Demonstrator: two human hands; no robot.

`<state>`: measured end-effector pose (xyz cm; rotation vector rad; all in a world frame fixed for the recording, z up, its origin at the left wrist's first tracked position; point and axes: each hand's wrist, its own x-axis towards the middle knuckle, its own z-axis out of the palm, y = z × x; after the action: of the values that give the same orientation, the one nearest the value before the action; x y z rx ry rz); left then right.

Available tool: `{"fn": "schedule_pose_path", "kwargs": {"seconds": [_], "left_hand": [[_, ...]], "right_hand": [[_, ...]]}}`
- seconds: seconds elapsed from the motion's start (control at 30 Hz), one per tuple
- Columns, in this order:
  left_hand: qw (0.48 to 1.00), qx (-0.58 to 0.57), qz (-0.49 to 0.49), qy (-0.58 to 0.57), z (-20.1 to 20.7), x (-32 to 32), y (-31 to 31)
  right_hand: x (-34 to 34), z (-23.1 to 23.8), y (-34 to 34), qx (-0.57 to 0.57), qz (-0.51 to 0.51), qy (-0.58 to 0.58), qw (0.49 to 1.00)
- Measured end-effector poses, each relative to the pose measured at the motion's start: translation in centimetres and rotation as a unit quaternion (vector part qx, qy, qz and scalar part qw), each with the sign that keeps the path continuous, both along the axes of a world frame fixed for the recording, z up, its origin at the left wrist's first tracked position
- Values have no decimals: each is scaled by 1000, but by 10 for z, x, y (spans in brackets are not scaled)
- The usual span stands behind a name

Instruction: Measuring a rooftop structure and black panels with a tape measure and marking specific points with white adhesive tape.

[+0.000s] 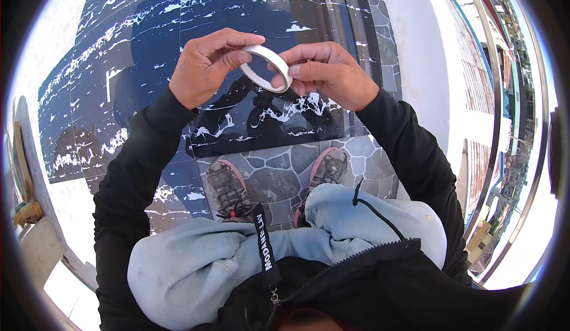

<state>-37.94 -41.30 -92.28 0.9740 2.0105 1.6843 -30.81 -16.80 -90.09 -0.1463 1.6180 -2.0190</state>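
A black zip jacket [380, 283] tops faded blue jeans [184, 260] and pink-edged shoes [228, 189].

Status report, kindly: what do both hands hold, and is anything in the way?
Left hand and right hand: pinching one white tape roll from opposite sides. Roll: held above dark veined surface. Nothing visibly blocking the hands.

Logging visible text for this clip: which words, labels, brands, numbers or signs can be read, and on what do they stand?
Black strap: white capitals, readable, but printed wording isn't copied here.
Tape: no lettering shows.
Shoes: none I can make out.
Dark panel: white veining only, no lettering.
Buildings at right: any signs are too small and blurred to read.
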Motion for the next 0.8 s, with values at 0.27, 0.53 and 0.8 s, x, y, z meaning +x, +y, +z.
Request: {"fn": "schedule_pose_path", "kwargs": {"seconds": [0.27,0.53,0.8], "left_hand": [[997,67,-12,-43,-2,-1,1],[998,59,-16,-11,-2,-1,-1],[997,67,-24,-43,7,3,1]], "right_hand": [[0,1,-2,14,-30,4,999],[-1,-8,0,22,-24,43,999],[-2,-12,5,78,3,83,994]]}}
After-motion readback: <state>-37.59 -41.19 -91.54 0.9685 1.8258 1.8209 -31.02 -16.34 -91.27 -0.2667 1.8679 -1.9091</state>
